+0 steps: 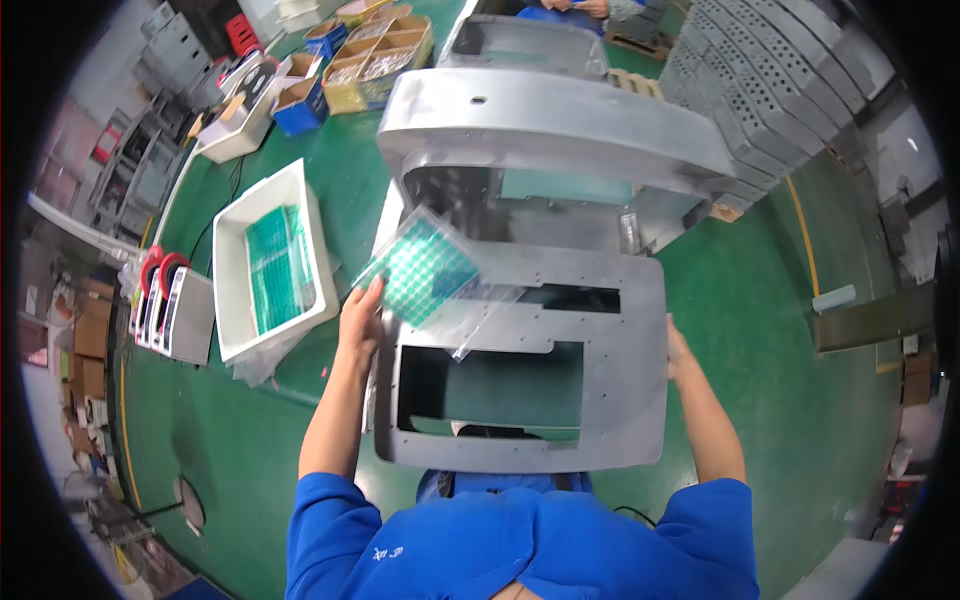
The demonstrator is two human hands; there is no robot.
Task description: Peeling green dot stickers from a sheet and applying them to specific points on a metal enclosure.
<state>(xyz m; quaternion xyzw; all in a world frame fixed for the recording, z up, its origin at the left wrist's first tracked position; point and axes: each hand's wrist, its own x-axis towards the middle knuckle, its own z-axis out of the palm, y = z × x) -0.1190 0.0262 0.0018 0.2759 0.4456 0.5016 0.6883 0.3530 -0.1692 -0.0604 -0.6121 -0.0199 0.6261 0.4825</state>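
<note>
Green floor (725, 275) spreads all through the room, and along the left runs a long green-topped surface (345, 185) with a pale edge. Far off on the right, grey perforated metal parts (740, 75) stand in a tall stack. Straight ahead of the worker rises a big curved metal shell (550, 110), with a second shell (530, 40) behind it; past that, at the top, I catch another person's hands (592, 8) and some blue clothing.

Closer in, just before the worker's blue shirt (480, 545), sits a flat metal panel (622, 400) with rounded corners, small holes and rectangular openings. What bears it from below I cannot tell. On the surface to its left stands a white bin (228, 290) with green sheets (275, 270) inside; beyond are a yellow divided box (345, 98) and a small blue box (298, 112).

Over the panel's upper left part, turned cornerwise, is a clear pouch (425, 268) showing a green dotted pattern. The left hand (362, 318) has its left corner, the grip closed with the thumb on top. The right hand (677, 348) is at the panel's right edge; its fingers are mostly hidden, so how far its grip is closed I cannot tell.
</note>
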